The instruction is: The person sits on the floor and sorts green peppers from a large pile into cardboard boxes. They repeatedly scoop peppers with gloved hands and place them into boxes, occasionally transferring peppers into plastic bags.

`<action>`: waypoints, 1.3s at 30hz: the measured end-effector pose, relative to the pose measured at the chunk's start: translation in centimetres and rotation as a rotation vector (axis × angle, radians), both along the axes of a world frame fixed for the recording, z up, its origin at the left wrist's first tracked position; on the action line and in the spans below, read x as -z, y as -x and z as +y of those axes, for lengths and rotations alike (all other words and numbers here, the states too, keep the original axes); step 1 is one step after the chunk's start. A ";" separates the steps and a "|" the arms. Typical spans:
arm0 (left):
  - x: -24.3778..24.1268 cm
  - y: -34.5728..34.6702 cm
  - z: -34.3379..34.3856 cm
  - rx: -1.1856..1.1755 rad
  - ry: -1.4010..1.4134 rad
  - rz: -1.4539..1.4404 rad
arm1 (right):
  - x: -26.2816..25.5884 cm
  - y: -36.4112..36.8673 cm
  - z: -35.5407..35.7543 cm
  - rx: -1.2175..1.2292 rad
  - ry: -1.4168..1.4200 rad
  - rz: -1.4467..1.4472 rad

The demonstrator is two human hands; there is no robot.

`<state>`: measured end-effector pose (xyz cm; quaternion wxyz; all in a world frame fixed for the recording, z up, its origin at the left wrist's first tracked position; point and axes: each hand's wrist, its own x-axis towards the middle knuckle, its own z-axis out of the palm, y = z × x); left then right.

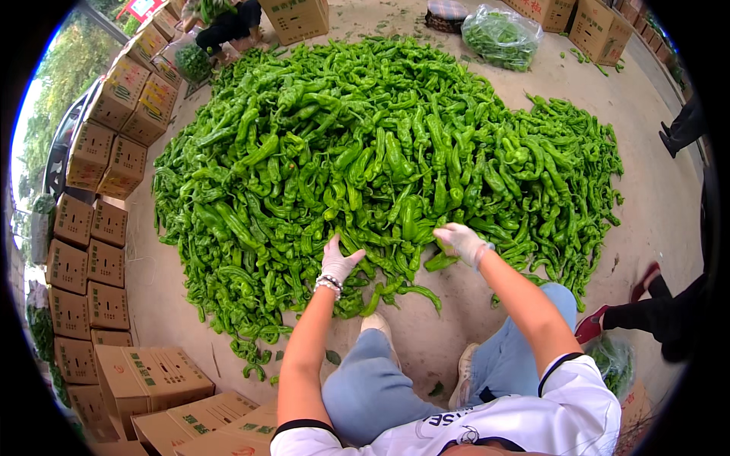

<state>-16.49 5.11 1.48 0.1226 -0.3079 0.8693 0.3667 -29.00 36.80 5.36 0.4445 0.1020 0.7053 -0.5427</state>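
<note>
A large heap of long green peppers (365,148) lies on the concrete floor in front of me. My left hand (339,259), in a thin pale glove with beaded bracelets at the wrist, is at the heap's near edge, thumb and fingers spread, with nothing seen in it. To its right, my right hand (461,241), gloved too, has its fingers curled at the heap's near side. A green pepper (441,261) shows just under the right hand; whether the fingers grip it cannot be told. Loose peppers (421,293) lie on the floor between my hands and my shoes.
Stacked cardboard boxes (105,256) line the left, with more boxes (154,379) at the lower left. A person (228,25) crouches behind the heap. A clear bag of peppers (502,37) stands at the back right. Another person's dark legs and red shoes (593,324) are close on the right.
</note>
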 end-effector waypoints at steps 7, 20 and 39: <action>2.4 3.7 -0.8 0.066 0.122 -0.081 | 5.9 2.8 -10.6 0.168 -0.243 0.157; 2.7 1.6 4.9 0.220 -0.100 0.102 | 7.1 -7.1 -7.7 0.128 0.277 0.199; -21.9 2.2 3.1 0.164 -0.483 0.604 | -16.6 -4.6 -7.4 0.097 0.815 0.176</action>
